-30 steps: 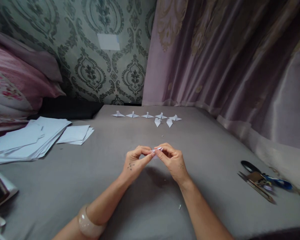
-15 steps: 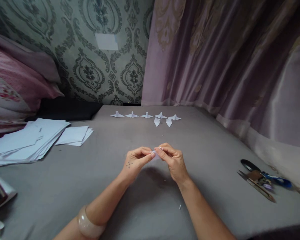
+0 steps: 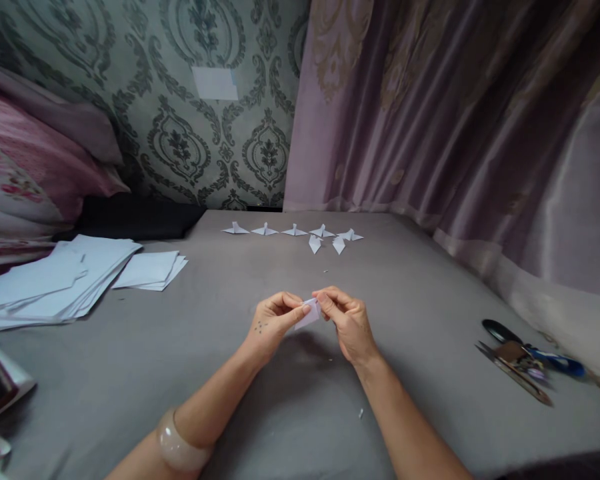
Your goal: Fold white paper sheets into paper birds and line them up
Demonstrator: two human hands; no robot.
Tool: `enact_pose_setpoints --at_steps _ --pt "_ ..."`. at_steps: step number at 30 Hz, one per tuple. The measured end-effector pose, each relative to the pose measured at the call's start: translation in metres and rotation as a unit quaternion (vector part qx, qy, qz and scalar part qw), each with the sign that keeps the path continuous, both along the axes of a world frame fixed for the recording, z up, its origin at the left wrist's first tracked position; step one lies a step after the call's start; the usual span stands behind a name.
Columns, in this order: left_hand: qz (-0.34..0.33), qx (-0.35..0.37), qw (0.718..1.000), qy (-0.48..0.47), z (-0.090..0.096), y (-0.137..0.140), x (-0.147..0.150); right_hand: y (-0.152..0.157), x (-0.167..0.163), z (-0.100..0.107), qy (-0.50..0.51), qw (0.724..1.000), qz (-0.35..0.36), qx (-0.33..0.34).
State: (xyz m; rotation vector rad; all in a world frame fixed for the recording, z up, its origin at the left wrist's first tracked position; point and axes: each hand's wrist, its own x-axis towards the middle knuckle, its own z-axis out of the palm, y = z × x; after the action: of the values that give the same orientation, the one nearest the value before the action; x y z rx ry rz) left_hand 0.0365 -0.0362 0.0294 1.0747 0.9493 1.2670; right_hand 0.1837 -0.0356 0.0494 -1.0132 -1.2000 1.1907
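Note:
A small folded piece of white paper (image 3: 307,316) is held up above the grey cloth, between my two hands. My left hand (image 3: 279,317) pinches its left upper part between thumb and fingers. At its right edge, my right hand (image 3: 344,319) is closed with thumb and fingertips on the paper's upper corner. Beyond my hands, several white folded paper birds (image 3: 295,231) stand in a row. Just in front of that row lie two folded paper pieces with pointed ends (image 3: 315,245).
Large white sheets (image 3: 55,280) and a smaller stack of paper (image 3: 150,270) lie at the left. Scissors (image 3: 513,373) and a blue-handled tool (image 3: 555,360) rest at the right. Tiny paper scraps (image 3: 361,413) dot the grey cloth (image 3: 420,300). A curtain (image 3: 455,133) hangs along the right.
The folded paper has turned so that more of its flat face shows. My right thumb and fingers have shifted slightly to the right along it. My left hand stays nearly in place.

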Motion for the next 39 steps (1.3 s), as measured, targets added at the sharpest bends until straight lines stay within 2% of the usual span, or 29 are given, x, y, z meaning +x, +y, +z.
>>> enact_pose_setpoints --at_steps 8,13,15,16,18,20,21,22,27,31,35,39 --pt "-0.008 -0.036 0.999 -0.017 -0.001 0.003 0.001 0.008 -0.001 -0.006 0.011 0.996 -0.058 -0.071" --pt "-0.082 -0.092 0.992 0.008 -0.005 0.006 -0.001 0.015 0.002 -0.026 -0.038 0.995 -0.033 -0.081" --pt "-0.07 -0.115 0.99 0.032 -0.009 0.01 -0.005 0.022 0.008 -0.036 -0.112 0.992 -0.029 -0.043" --pt "-0.044 -0.122 0.991 0.031 -0.011 0.013 -0.007 0.027 0.012 -0.04 -0.154 0.986 -0.062 0.002" --pt "0.032 -0.13 0.991 -0.009 -0.016 0.02 -0.013 0.04 0.024 -0.048 -0.275 0.95 -0.098 0.111" --pt "0.078 -0.144 0.985 -0.058 -0.021 0.028 -0.02 0.057 0.036 -0.053 -0.391 0.906 -0.11 0.118" --pt "0.088 -0.144 0.983 -0.071 -0.023 0.031 -0.023 0.066 0.041 -0.055 -0.447 0.883 -0.098 0.1" --pt "0.097 -0.145 0.981 -0.083 -0.024 0.034 -0.025 0.075 0.045 -0.056 -0.466 0.876 -0.085 0.094" --pt "0.114 -0.151 0.974 -0.122 -0.027 0.039 -0.029 0.117 0.05 -0.052 -0.512 0.855 -0.043 0.068" --pt "0.119 -0.161 0.97 -0.142 -0.027 0.041 -0.029 0.134 0.043 -0.043 -0.533 0.845 -0.015 0.029" --pt "0.123 -0.169 0.966 -0.151 -0.028 0.043 -0.029 0.118 0.036 -0.026 -0.529 0.847 0.058 0.006" --pt "0.13 -0.175 0.963 -0.16 -0.031 0.046 -0.03 0.058 0.045 -0.008 -0.489 0.848 0.204 -0.028"
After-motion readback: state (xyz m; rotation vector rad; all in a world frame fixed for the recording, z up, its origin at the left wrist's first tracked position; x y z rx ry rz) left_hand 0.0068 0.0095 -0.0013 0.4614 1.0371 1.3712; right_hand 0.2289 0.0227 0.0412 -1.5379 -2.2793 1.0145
